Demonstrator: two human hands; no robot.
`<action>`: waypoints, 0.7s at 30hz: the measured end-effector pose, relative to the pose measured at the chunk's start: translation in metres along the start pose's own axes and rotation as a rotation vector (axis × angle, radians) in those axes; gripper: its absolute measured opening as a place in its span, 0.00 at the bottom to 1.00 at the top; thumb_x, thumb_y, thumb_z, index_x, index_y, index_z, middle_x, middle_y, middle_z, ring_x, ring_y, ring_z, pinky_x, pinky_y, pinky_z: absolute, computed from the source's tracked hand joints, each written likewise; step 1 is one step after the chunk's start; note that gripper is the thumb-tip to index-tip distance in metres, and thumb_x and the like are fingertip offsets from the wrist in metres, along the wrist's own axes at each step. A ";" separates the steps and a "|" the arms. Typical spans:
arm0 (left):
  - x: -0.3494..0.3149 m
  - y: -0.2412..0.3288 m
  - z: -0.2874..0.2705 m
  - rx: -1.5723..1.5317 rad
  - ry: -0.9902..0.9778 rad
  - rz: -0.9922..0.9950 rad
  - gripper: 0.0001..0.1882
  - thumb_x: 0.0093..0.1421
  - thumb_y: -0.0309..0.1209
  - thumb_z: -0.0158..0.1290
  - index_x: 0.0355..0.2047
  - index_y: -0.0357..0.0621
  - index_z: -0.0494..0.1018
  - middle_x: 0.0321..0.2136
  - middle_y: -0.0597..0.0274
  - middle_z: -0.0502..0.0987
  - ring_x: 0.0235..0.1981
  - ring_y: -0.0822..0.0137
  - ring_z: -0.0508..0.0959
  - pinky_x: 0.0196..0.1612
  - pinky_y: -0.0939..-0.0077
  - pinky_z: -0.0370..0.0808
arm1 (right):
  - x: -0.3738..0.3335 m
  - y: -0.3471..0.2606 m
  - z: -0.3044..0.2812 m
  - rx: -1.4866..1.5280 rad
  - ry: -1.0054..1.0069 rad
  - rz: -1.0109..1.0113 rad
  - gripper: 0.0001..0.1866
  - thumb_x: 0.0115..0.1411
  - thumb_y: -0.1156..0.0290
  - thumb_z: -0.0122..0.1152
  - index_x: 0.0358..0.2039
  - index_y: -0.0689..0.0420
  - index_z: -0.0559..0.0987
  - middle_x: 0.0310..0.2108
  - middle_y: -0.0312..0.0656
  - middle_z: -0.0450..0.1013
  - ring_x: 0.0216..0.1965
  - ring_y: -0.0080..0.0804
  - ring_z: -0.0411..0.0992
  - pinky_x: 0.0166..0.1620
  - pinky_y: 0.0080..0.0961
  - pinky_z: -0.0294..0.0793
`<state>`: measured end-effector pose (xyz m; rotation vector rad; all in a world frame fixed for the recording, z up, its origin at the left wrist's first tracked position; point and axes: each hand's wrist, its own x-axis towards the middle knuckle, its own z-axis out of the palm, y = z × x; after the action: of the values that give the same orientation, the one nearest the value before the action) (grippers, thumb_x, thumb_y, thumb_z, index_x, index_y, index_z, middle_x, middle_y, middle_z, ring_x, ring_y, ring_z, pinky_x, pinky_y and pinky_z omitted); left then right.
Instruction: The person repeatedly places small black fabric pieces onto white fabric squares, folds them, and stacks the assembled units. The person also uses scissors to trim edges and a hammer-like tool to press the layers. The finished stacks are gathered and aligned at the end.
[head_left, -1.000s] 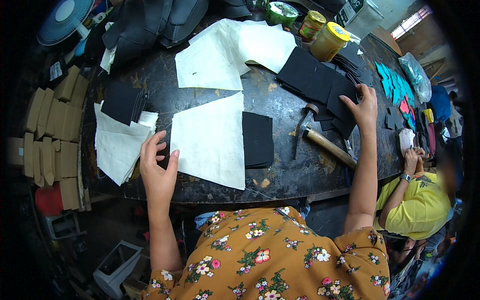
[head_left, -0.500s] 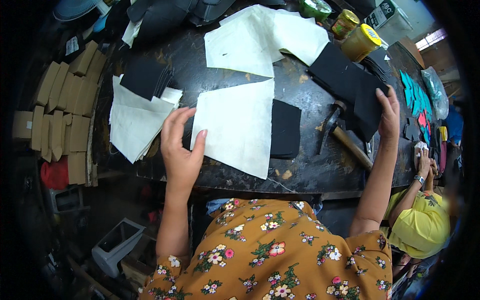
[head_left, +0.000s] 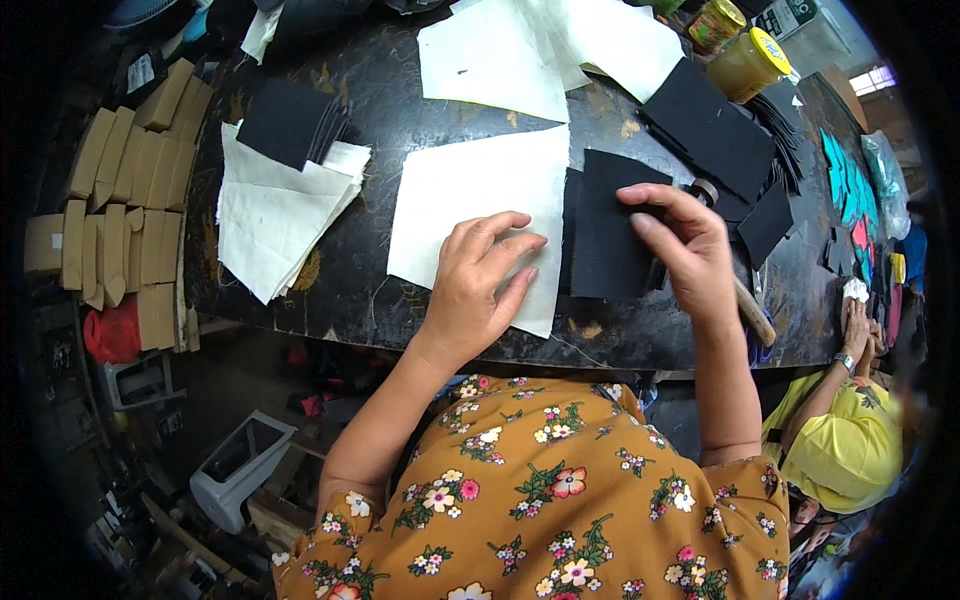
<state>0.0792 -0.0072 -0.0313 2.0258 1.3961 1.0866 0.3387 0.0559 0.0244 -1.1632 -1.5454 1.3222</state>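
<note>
My left hand [head_left: 482,285] is over a white cloth panel [head_left: 470,190] lying on the dark worktable, its fingers apart and holding nothing. Between the thumb and fingers of my right hand [head_left: 692,250] is the right edge of a black rectangular piece [head_left: 618,235], a flat sheet of fabric or similar. It overlaps other black material just right of the white panel. A hammer [head_left: 755,315] lies partly hidden behind my right hand. Farther right are a stack of black pieces [head_left: 710,130] and a loose black piece [head_left: 767,222].
At left, folded white cloths [head_left: 265,220] lie under small black pieces [head_left: 285,125]. More white cloth [head_left: 490,60] and a yellow-lidded jar [head_left: 748,68] are at the back. Brown cartons [head_left: 110,160] stand left of the table. A co-worker in yellow [head_left: 850,445] sits at right.
My right hand has come left from the black stack with a black piece. My left hand has moved right, over the white panel. The view has shifted slightly.
</note>
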 end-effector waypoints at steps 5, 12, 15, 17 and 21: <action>-0.001 -0.004 -0.001 -0.042 0.018 0.015 0.17 0.61 0.26 0.64 0.52 0.44 0.80 0.57 0.55 0.78 0.59 0.50 0.75 0.64 0.55 0.70 | 0.002 0.016 0.023 0.028 -0.001 -0.036 0.15 0.66 0.81 0.67 0.53 0.59 0.86 0.49 0.36 0.81 0.48 0.19 0.76 0.50 0.18 0.75; 0.001 -0.002 0.000 -0.035 -0.002 -0.007 0.21 0.59 0.33 0.69 0.51 0.43 0.80 0.58 0.54 0.77 0.60 0.50 0.74 0.65 0.54 0.70 | 0.001 0.023 0.021 -0.103 -0.007 -0.021 0.16 0.64 0.81 0.67 0.52 0.57 0.87 0.47 0.37 0.81 0.46 0.21 0.77 0.48 0.20 0.76; 0.001 0.000 0.003 0.012 -0.001 -0.018 0.23 0.57 0.34 0.71 0.51 0.43 0.79 0.59 0.55 0.76 0.61 0.50 0.74 0.65 0.54 0.69 | 0.000 0.021 0.021 -0.190 -0.020 -0.003 0.16 0.64 0.80 0.68 0.52 0.58 0.87 0.49 0.38 0.82 0.49 0.24 0.78 0.53 0.23 0.76; 0.001 -0.001 0.003 0.018 -0.015 -0.028 0.24 0.56 0.35 0.72 0.51 0.44 0.78 0.59 0.55 0.75 0.61 0.49 0.74 0.65 0.53 0.68 | -0.002 0.018 0.019 -0.244 -0.028 -0.046 0.15 0.63 0.80 0.69 0.51 0.59 0.87 0.49 0.40 0.84 0.49 0.27 0.79 0.54 0.26 0.77; 0.002 -0.001 0.004 0.043 -0.021 -0.034 0.26 0.54 0.35 0.72 0.52 0.44 0.77 0.59 0.55 0.75 0.61 0.48 0.73 0.65 0.52 0.68 | -0.006 0.011 0.012 -0.260 -0.215 -0.293 0.15 0.55 0.85 0.67 0.42 0.57 0.90 0.40 0.41 0.86 0.44 0.38 0.83 0.51 0.30 0.79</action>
<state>0.0825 -0.0044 -0.0336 2.0300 1.4501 1.0269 0.3304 0.0471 0.0116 -0.9217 -2.0065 1.1001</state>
